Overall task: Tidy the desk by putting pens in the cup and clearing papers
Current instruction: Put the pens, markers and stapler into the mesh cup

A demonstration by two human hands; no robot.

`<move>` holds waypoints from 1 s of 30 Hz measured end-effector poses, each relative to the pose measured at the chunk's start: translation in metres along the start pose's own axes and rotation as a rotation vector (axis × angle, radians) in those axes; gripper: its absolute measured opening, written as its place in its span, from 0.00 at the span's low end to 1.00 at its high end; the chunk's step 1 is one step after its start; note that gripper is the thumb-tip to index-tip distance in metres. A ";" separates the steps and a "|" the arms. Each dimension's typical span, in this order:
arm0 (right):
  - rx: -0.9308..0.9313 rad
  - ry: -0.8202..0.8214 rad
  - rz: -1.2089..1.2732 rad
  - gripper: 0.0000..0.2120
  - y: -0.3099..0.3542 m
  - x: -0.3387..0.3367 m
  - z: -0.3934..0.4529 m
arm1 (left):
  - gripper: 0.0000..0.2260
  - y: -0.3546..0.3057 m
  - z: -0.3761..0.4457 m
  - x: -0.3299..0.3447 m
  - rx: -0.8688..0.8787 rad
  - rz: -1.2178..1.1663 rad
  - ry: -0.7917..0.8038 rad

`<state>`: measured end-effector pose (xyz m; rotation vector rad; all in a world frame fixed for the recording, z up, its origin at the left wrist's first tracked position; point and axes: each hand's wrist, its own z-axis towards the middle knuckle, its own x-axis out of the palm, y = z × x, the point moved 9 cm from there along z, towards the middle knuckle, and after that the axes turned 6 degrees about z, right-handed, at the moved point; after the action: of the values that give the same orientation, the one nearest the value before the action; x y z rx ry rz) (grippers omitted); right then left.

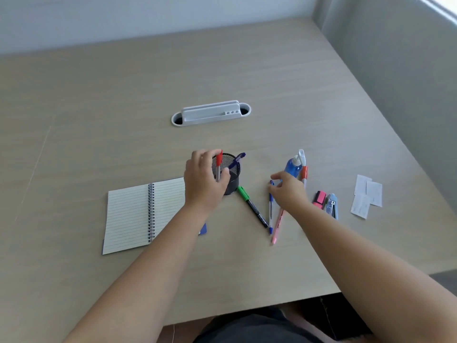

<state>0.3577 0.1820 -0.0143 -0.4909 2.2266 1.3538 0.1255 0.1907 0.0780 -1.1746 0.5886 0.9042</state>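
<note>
A black mesh cup (232, 180) stands mid-desk with a purple pen (237, 160) leaning inside. My left hand (204, 180) holds a red-capped pen (218, 167) upright over the cup's left rim. My right hand (288, 191) is at the top of a blue pen (270, 206) lying on the desk, fingers pinching its upper end. A green-capped marker (252, 206) lies beside the cup. A pink pen (278, 226) runs under my right wrist. An orange-capped pen (304, 175) lies behind my right hand. Small paper slips (367, 195) lie at the right.
An open spiral notebook (138, 216) lies left of the cup, partly under my left forearm. A blue pump bottle (294, 164), a pink highlighter (319, 199) and a blue stapler (331, 206) sit right of my hand. A white cable tray (210, 113) sits farther back.
</note>
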 end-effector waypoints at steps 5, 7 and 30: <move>0.066 0.081 -0.188 0.17 -0.028 0.015 -0.001 | 0.07 -0.046 -0.053 0.055 0.238 -0.098 0.221; 0.085 0.111 -0.227 0.16 -0.032 0.021 -0.002 | 0.06 -0.028 -0.064 0.092 0.066 -0.049 0.378; -0.151 0.126 0.524 0.04 0.103 0.012 0.003 | 0.28 0.046 -0.089 0.033 -0.504 -0.366 0.160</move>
<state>0.2940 0.2301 0.0517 -0.0334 2.4727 1.8016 0.1094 0.1211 0.0009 -1.7557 0.2571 0.6605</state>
